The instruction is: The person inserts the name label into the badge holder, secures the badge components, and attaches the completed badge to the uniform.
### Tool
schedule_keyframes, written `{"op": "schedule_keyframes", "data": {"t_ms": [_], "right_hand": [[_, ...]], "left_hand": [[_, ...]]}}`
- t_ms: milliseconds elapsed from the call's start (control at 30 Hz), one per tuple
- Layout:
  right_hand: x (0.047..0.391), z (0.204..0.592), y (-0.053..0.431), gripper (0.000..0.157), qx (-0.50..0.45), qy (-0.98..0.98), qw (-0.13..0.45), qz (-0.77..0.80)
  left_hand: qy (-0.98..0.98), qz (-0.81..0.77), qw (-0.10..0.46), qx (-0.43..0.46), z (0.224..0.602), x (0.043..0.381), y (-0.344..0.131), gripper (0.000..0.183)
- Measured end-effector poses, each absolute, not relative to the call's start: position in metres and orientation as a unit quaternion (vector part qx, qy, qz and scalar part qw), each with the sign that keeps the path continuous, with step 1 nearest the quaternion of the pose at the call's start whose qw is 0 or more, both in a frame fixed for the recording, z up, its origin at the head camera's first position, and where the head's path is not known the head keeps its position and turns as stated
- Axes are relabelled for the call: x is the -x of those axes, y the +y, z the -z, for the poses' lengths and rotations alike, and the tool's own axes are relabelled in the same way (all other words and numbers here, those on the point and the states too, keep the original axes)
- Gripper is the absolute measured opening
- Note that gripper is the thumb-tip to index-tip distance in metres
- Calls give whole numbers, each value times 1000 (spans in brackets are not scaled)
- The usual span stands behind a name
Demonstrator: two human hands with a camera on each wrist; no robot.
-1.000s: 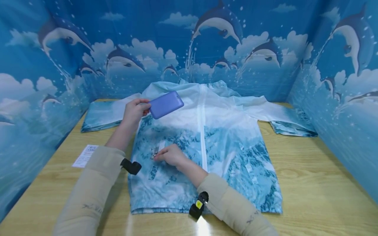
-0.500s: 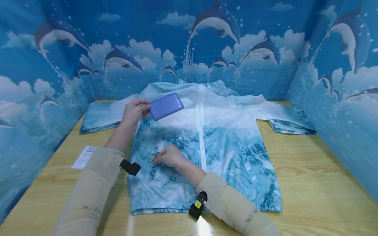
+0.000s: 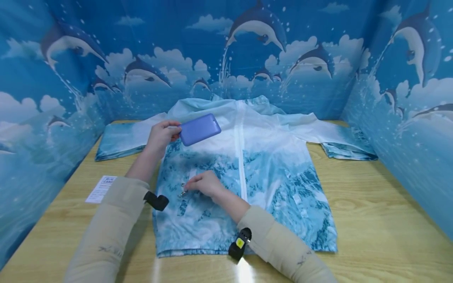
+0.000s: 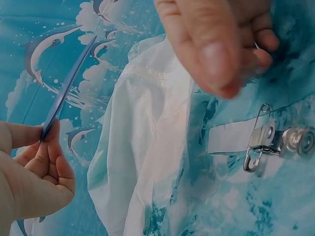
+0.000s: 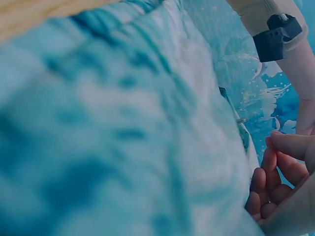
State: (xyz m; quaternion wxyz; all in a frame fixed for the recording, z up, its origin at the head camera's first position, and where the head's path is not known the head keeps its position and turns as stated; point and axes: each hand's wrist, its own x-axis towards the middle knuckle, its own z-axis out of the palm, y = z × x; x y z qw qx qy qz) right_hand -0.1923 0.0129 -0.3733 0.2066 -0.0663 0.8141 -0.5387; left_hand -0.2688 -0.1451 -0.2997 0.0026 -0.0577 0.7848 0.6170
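Observation:
My left hand [image 3: 163, 135] pinches one short end of a flat purple card holder [image 3: 200, 129] between thumb and fingers, raised over the upper jacket. The left wrist view shows that card holder [image 4: 69, 88] edge-on. Below it, my right hand [image 3: 207, 184] is low over the jacket [image 3: 269, 157], fingers loosely curled, thumb near the index finger. Close by lies a metal badge clip [image 3: 182, 193] on the jacket's chest-side panel. In the left wrist view, the clip [image 4: 275, 140] with its safety pin [image 4: 255, 142] sits beside a whitish strip, apart from the right fingers [image 4: 216, 59].
The blue-and-white zip jacket lies spread on a wooden table [image 3: 375, 220], its sleeves out to both sides. A printed paper card [image 3: 100, 189] lies left of it, partly behind the left sleeve. Dolphin-print curtains [image 3: 219, 47] enclose the back and sides.
My right fingers have come slightly up and away from the badge clip, which now shows more fully on the jacket. The left hand and card holder have dipped slightly.

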Motion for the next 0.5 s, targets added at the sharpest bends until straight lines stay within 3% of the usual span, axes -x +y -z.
{"op": "schedule_keyframes", "data": {"t_ms": [233, 500], "right_hand": [[200, 351, 27, 19, 55, 791, 206, 574], [223, 333, 55, 29, 12, 762, 168, 625]], "left_hand": [[785, -618, -3, 47, 298, 270, -147, 30], [793, -608, 6, 34, 297, 270, -141, 32]]}}
